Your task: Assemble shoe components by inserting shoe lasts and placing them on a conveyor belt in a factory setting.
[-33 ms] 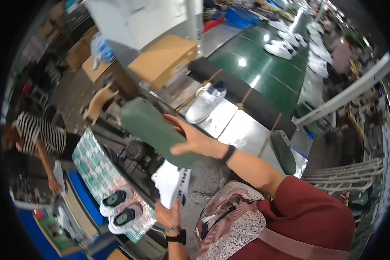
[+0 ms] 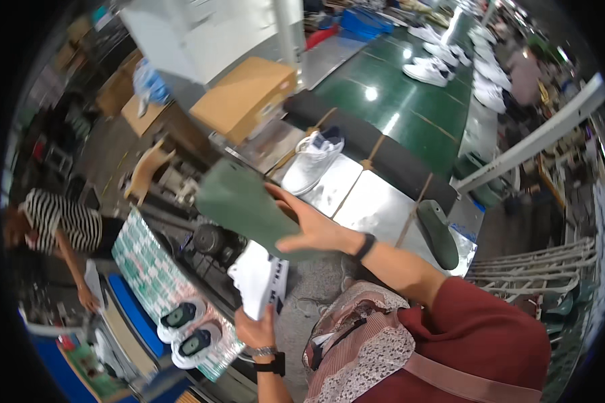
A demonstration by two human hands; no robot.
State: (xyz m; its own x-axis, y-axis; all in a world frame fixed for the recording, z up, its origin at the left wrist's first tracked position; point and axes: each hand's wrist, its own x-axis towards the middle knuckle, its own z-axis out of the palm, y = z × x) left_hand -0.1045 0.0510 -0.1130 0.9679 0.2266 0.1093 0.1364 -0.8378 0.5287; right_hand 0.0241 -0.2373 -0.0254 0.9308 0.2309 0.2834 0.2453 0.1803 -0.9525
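Observation:
My right hand (image 2: 320,230) is closed round one end of a dark green shoe last (image 2: 240,207), holding it tilted in the air; motion blurs its far end. Lower down, my left hand (image 2: 255,328) grips a white sneaker (image 2: 254,279) that has dark lettering along its sole edge. The last is above and apart from this sneaker. A second green last (image 2: 439,235) lies on the metal ledge (image 2: 376,208) to the right. Farther along that ledge stands another white sneaker (image 2: 310,163) with a dark collar.
White shoes with green lasts inside (image 2: 196,340) sit on a shiny patterned board (image 2: 148,258) at left. Beyond the ledge, a green conveyor belt (image 2: 383,94) carries more white shoes. A cardboard box (image 2: 245,97) stands at its near corner. A person in stripes (image 2: 67,221) works at far left.
My right hand has drawn the green last slightly right and toward me, turning it. The left hand still holds the white sneaker. The whole view has shifted a little.

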